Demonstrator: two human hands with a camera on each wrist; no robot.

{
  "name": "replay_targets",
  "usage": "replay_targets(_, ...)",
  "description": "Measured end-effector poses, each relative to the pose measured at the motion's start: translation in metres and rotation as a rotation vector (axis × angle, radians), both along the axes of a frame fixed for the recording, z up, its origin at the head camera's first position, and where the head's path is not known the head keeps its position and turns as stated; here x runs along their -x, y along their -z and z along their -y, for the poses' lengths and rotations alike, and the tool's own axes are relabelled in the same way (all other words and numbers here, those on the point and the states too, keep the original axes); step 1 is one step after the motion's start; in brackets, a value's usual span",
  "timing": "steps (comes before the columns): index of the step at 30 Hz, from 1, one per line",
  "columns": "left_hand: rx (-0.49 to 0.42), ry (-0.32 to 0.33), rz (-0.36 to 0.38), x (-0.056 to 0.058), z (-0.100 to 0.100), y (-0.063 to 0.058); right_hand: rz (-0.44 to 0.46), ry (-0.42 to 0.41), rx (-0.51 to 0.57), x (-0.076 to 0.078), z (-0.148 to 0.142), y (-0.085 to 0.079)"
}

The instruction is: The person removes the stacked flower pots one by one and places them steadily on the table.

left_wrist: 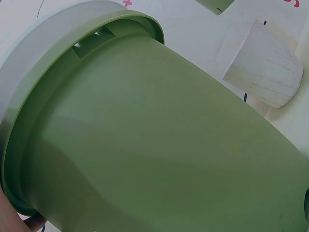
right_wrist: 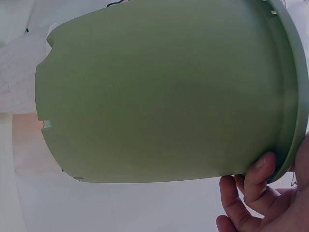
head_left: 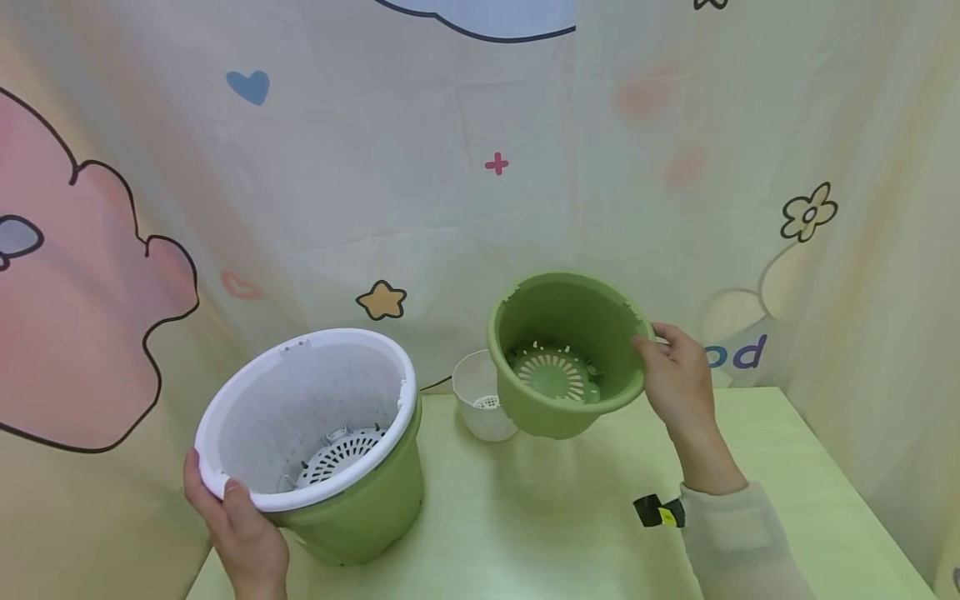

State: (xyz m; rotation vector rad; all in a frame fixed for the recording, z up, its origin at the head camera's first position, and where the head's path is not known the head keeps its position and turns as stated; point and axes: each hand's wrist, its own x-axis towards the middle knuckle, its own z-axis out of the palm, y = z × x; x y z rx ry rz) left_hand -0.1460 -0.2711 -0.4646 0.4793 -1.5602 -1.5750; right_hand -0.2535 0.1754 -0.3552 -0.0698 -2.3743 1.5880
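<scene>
My left hand (head_left: 251, 542) grips the near-left rim of a white plastic flowerpot (head_left: 270, 417) with a slotted bottom. That pot sits nested inside a large green flowerpot (head_left: 375, 512), and the pair leans over the table's left side. In the left wrist view the green wall (left_wrist: 145, 130) fills most of the picture, with fingertips under its rim. Held up above the table, a smaller green flowerpot (head_left: 543, 421) tips its mouth towards me. My right hand (head_left: 681, 387) pinches its right rim, thumb inside; the right wrist view has fingers (right_wrist: 258, 181) beneath that rim.
A small white pot (head_left: 480, 417) stands at the table's back edge, partly behind the smaller green pot. The pale green table (head_left: 600, 517) meets a printed curtain (head_left: 450, 242) behind and at the sides. A thin dark cord (head_left: 437, 385) runs by the small white pot.
</scene>
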Motion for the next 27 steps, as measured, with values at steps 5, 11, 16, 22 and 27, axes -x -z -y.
replay_targets(5,-0.001,0.000,0.004,0.000,0.001,0.000,0.013,0.010,-0.003,0.000,-0.004,0.001)
replay_targets(11,-0.007,0.005,-0.001,0.000,0.001,0.001,0.008,0.017,0.005,0.001,-0.007,0.003)
replay_targets(16,-0.006,0.013,-0.012,0.001,0.000,0.001,0.005,0.018,0.004,0.003,-0.010,0.006)
replay_targets(22,-0.006,0.010,-0.006,0.001,0.001,0.001,0.030,0.021,-0.020,0.006,-0.015,0.007)
replay_targets(27,-0.001,0.001,0.015,0.001,0.001,0.001,0.038,0.023,-0.024,0.008,-0.021,0.009)
